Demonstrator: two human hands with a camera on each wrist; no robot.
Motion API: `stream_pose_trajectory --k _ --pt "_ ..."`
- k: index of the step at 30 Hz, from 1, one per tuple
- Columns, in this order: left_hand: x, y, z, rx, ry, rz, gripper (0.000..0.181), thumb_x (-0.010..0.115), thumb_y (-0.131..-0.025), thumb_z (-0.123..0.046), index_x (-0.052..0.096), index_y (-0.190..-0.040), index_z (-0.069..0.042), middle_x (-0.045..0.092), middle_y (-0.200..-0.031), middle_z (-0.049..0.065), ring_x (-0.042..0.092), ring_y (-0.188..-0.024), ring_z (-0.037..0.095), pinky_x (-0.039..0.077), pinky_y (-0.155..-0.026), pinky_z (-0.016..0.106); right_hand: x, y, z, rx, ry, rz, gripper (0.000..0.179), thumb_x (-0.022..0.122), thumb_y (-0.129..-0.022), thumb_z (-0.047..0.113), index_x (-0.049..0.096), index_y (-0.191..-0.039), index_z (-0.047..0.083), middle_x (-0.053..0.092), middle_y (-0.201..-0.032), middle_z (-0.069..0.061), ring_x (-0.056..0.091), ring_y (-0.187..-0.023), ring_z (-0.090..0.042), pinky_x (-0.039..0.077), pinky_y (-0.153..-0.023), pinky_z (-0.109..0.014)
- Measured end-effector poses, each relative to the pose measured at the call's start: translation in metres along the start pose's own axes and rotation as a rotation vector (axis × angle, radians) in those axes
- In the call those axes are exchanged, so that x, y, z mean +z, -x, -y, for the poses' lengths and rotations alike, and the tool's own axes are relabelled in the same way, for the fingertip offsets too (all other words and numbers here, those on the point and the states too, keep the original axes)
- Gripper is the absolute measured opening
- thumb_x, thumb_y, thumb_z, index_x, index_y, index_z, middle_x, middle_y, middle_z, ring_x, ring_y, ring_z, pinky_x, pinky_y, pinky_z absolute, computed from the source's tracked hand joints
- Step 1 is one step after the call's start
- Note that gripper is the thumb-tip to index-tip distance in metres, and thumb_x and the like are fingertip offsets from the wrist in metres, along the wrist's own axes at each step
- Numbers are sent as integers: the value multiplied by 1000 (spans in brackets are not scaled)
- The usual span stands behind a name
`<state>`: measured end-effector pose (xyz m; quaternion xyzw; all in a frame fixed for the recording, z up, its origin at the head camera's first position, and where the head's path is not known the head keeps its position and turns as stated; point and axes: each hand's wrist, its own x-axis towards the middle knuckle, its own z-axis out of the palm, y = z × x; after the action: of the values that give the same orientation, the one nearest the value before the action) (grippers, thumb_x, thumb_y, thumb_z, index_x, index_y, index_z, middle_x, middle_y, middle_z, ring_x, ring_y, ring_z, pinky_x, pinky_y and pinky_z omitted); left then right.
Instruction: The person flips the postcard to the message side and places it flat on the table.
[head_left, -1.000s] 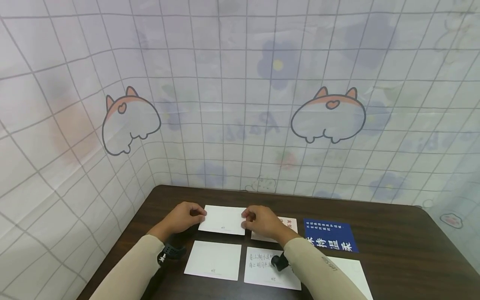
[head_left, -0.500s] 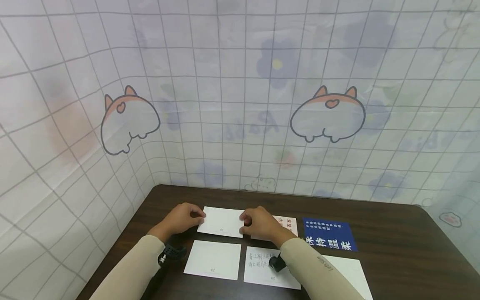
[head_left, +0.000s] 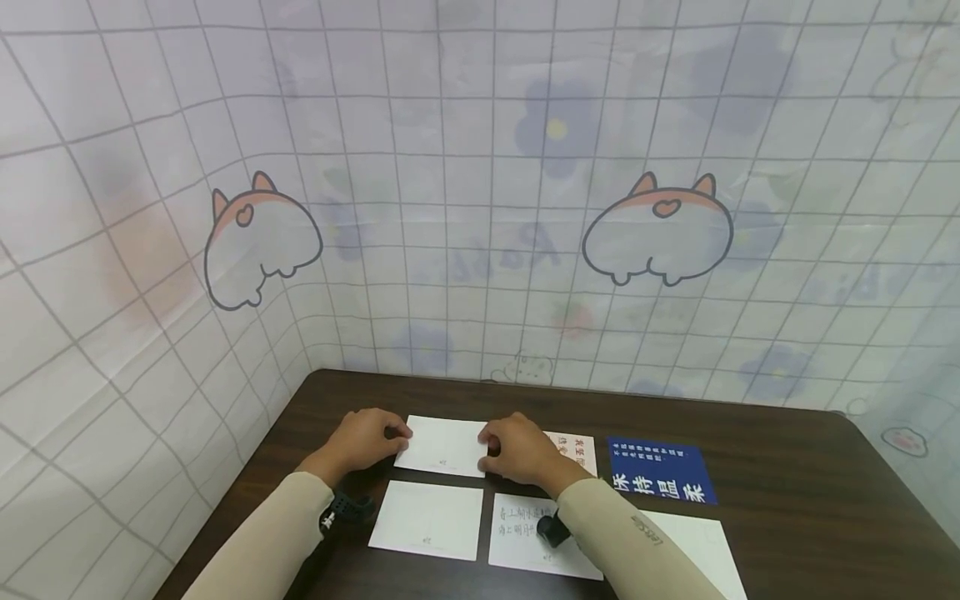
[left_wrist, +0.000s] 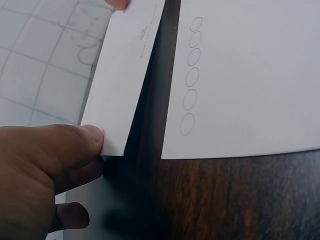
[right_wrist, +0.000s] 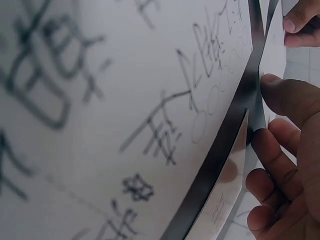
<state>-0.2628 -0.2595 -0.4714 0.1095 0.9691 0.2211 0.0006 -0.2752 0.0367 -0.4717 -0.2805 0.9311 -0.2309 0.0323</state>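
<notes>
White card (head_left: pixel 442 447) at back left of table (head_left: pixel 787 492), behind lower card (head_left: pixel 426 520). Left hand (head_left: pixel 365 437) pinches its left end, right hand (head_left: pixel 519 448) its right, fingers narrow on the edges. Looks slightly raised; best lower both ends together, square to red-print card (head_left: pixel 574 450), release evenly. Blue card (head_left: pixel 660 471) reads 保持温柔. Script card (head_left: pixel 525 547) handwritten, part hidden. White card's mark illegible.

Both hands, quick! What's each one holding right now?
Left hand: pinching the left edge of the back-row white card.
Right hand: pinching the right edge of that same card.
</notes>
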Motion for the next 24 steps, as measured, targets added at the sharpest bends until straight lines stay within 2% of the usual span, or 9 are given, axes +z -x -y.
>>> stream_pose_trajectory --k 8,14,18,24 --pt "-1 1 -7 37 -128 -24 10 79 -90 -23 81 -100 -24 76 -101 -6 67 -103 24 38 -95 56 3 -2 -2 -14 63 1 36 84 -85 35 76 -116 17 66 -94 11 54 -93 -12 50 -84 -36" --pt "0 2 -12 45 -252 -23 8 80 -89 -28 82 -97 -28 75 -98 -11 65 -98 22 37 -93 54 4 -1 -2 -22 96 1 36 83 -86 37 76 -116 18 68 -97 10 57 -97 -13 51 -86 -37" --pt "1 2 -12 51 -281 -25 5 80 -89 -30 83 -94 -29 75 -97 -12 64 -97 22 37 -94 57 3 0 -1 -15 116 5 36 83 -86 38 76 -115 19 68 -98 10 59 -100 -14 50 -88 -38" --pt "1 2 -11 47 -268 -32 5 80 -90 -29 83 -94 -28 75 -99 -11 65 -100 23 37 -95 57 2 0 0 -22 117 1 35 81 -87 39 76 -115 19 68 -98 9 59 -99 -13 50 -88 -38"
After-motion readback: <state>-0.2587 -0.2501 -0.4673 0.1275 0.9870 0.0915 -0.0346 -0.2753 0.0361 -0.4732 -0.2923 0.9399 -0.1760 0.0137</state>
